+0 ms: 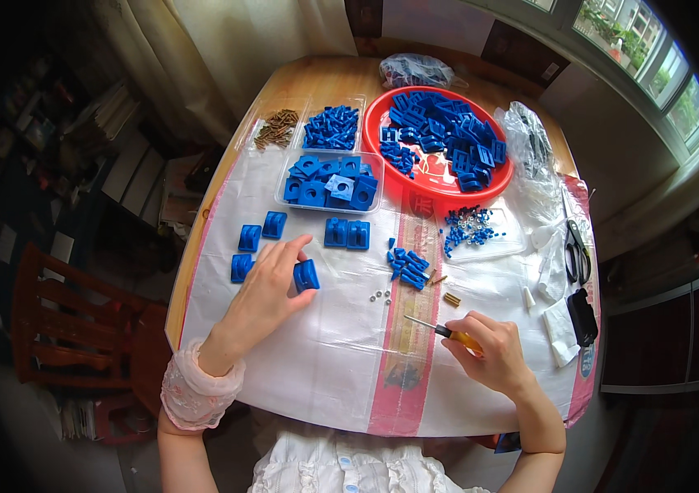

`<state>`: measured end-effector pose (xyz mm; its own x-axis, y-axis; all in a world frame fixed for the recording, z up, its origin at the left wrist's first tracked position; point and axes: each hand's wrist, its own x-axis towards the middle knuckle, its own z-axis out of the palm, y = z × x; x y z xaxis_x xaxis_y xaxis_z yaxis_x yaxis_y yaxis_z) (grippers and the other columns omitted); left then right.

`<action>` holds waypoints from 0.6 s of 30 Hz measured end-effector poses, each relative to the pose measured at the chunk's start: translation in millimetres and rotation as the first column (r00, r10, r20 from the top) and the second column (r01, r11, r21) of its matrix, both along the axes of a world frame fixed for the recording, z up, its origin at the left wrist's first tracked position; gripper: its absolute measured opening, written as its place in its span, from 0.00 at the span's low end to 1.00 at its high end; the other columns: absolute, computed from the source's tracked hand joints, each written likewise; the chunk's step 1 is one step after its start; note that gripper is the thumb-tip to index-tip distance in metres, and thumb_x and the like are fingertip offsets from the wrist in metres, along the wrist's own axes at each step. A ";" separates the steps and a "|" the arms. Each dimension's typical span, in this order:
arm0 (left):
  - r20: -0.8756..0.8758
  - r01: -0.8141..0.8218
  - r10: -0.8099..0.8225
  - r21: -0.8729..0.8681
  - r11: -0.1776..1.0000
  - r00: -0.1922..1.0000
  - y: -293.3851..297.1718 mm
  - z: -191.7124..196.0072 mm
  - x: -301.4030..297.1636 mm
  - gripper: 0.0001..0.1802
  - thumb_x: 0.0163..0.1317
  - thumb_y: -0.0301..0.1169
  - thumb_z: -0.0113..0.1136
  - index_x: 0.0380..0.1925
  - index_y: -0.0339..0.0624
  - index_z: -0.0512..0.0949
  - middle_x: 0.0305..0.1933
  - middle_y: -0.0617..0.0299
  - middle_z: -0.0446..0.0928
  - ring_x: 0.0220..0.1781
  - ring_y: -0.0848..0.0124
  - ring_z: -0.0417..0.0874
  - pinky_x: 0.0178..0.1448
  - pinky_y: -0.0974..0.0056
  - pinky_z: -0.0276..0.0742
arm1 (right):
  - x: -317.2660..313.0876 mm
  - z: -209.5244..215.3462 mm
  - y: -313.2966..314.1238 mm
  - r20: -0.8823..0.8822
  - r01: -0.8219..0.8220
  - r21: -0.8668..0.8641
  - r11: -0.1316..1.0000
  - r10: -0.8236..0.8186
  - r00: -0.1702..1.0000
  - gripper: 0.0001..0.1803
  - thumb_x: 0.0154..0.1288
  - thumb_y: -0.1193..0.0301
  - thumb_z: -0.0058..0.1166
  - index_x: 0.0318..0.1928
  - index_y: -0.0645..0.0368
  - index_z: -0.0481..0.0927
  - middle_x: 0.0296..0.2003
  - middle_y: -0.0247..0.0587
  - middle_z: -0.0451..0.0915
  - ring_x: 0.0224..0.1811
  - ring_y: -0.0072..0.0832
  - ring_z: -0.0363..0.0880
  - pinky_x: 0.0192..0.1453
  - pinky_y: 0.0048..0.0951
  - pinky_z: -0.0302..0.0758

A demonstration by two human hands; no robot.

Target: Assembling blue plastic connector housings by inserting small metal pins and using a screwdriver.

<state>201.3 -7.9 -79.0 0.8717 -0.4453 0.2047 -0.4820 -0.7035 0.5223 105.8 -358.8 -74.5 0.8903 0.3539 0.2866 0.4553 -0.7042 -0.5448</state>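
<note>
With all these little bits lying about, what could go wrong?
The small silvery rings lie loose near the tip of the screwdriver, so a sweep of the right hand might scatter them. The brass-coloured cylinders beyond it look round and could roll if knocked.

Screwdriver (443, 331) before basin (436, 171); scissors (573, 233) right of both.

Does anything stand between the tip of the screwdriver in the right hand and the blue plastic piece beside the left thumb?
Only low things: a few silvery nuts or washers lie on the white sheet, close to the direct line from screwdriver to blue plastic piece. Nothing taller is visible there.
</note>
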 end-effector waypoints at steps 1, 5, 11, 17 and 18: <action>-0.058 0.022 -0.027 -0.078 0.997 0.998 -6.2 3.4 -2.8 0.45 0.52 0.23 0.77 0.72 0.40 0.66 0.51 0.56 0.78 0.52 0.62 0.78 0.59 0.58 0.76 | 0.0 -0.5 0.0 0.004 0.007 0.003 1.000 -0.007 1.000 0.10 0.59 0.73 0.71 0.39 0.57 0.82 0.27 0.34 0.81 0.23 0.33 0.81 0.24 0.33 0.72; -0.108 0.165 -0.198 -0.260 0.951 0.974 -20.8 6.4 -6.6 0.49 0.52 0.25 0.77 0.74 0.43 0.63 0.53 0.59 0.79 0.51 0.67 0.77 0.55 0.63 0.75 | 0.9 -0.5 -0.7 0.005 0.010 0.011 1.000 -0.010 1.000 0.10 0.59 0.74 0.71 0.39 0.58 0.82 0.27 0.36 0.81 0.23 0.34 0.82 0.24 0.33 0.73; -0.164 0.245 -0.313 -0.339 0.908 0.935 -35.8 6.0 -7.2 0.49 0.52 0.25 0.77 0.75 0.45 0.64 0.54 0.60 0.80 0.50 0.69 0.78 0.54 0.66 0.75 | 0.0 4.2 -1.4 0.019 0.004 0.015 1.000 -0.004 1.000 0.11 0.59 0.75 0.72 0.39 0.59 0.82 0.27 0.37 0.81 0.23 0.35 0.82 0.25 0.33 0.74; -0.506 0.025 -0.419 -0.615 0.788 0.754 -55.2 12.1 -17.1 0.37 0.65 0.28 0.69 0.74 0.41 0.67 0.54 0.62 0.79 0.51 0.73 0.78 0.58 0.70 0.76 | -0.3 -0.2 -1.2 0.035 0.051 0.133 0.990 -0.056 0.998 0.13 0.62 0.77 0.68 0.46 0.60 0.82 0.29 0.39 0.81 0.25 0.35 0.82 0.26 0.32 0.73; -0.592 -0.103 -0.489 -0.697 0.709 0.640 -63.1 12.2 -18.5 0.34 0.68 0.29 0.66 0.73 0.40 0.68 0.54 0.63 0.79 0.51 0.74 0.78 0.58 0.71 0.76 | 0.5 -3.0 0.1 0.044 0.076 0.196 0.978 -0.086 0.995 0.14 0.63 0.78 0.67 0.48 0.61 0.81 0.31 0.41 0.81 0.26 0.35 0.82 0.27 0.31 0.73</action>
